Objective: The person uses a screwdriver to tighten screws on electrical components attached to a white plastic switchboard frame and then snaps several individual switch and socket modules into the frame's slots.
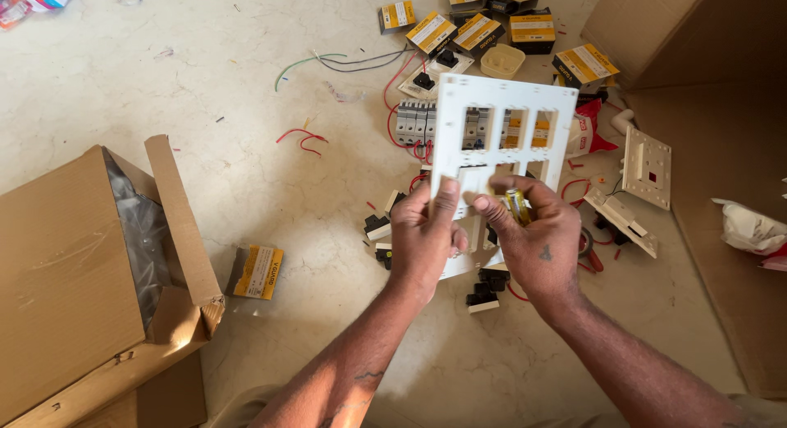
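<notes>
White plate [500, 120] stands tall above my left hand [426, 235] gripping its bottom; my right hand [533, 239] pinches a yellow screwdriver [516, 205].

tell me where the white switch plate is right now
In the head view, the white switch plate is held up at centre by the left hand and right hand, above the floor.

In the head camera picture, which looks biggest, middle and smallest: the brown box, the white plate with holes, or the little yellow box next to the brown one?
1. Brown box, though it sits nearer the camera.
2. White plate, held by both hands.
3. Yellow box.
</notes>
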Motion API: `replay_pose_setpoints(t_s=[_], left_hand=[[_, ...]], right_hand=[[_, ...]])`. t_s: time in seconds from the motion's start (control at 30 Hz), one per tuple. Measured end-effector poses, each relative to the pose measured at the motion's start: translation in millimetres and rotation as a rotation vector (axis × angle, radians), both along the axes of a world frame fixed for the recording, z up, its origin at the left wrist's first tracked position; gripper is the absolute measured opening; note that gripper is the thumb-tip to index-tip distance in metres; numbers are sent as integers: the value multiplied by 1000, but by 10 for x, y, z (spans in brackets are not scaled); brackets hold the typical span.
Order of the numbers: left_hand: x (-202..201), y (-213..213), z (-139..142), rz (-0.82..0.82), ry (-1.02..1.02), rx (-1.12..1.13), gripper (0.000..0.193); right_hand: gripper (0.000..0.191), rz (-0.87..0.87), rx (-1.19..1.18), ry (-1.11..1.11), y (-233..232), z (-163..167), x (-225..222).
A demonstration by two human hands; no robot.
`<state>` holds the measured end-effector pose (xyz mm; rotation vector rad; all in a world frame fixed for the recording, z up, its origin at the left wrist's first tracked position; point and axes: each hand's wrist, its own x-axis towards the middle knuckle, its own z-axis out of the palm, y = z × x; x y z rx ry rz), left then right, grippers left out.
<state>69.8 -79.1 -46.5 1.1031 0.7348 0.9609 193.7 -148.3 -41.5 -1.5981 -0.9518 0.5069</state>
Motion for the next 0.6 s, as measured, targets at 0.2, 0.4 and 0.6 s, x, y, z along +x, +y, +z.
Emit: replay_pose_setpoints(t_s=[0.2, 0.4, 0.6], left_hand=[[-41, 38, 47, -8, -47, -69, 36], [-38, 62, 43, -46, 3, 39, 36], [-23, 39, 13, -110, 51, 166, 40]], right_hand=[[48, 23, -30, -178, 71, 128, 41], [52, 75, -228, -120, 47, 280, 176], [39, 258, -422, 60, 35, 318, 335]])
